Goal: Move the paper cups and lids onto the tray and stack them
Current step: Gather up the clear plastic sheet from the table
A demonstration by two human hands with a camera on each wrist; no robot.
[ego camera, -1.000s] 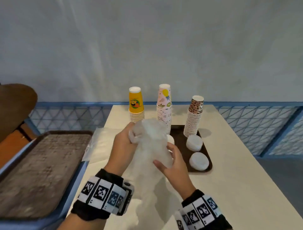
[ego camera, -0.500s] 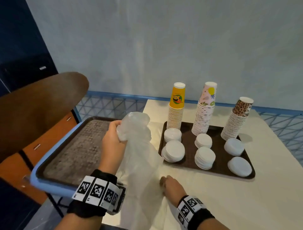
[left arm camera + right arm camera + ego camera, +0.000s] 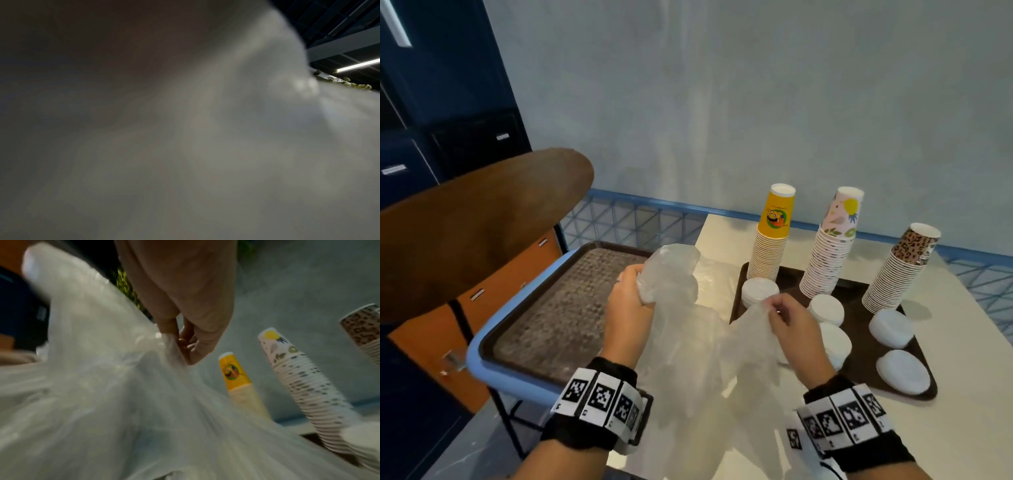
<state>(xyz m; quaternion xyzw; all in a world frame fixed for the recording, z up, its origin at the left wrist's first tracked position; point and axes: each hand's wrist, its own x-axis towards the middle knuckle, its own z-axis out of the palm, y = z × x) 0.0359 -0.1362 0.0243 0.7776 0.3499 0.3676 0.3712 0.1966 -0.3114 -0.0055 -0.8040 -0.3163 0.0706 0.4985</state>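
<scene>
Three upside-down cup stacks stand at the back of the dark brown tray (image 3: 859, 291): yellow cups (image 3: 770, 240), pink patterned cups (image 3: 830, 246) and leopard-print cups (image 3: 900, 270). Several piles of white lids (image 3: 892, 327) lie in front of them. My left hand (image 3: 631, 294) grips a bunched clear plastic bag (image 3: 688, 329) left of the tray. My right hand (image 3: 777, 308) pinches another part of the same bag just above the tray's near left corner. In the right wrist view the right hand (image 3: 179, 339) pinches the bag (image 3: 102, 386) beside the yellow stack (image 3: 238, 379). Plastic blurs the left wrist view.
A blue-rimmed tray (image 3: 517, 342) with a brown textured mat sits on a stand left of the white table (image 3: 962, 428). A brown chair back (image 3: 482, 222) rises behind it. A blue lattice rail (image 3: 637, 222) runs along the wall at the table's far edge.
The view swung left and back. My right hand rose from the table near the front edge and now pinches the bag higher up; the left hand keeps its grip on the bunched top.
</scene>
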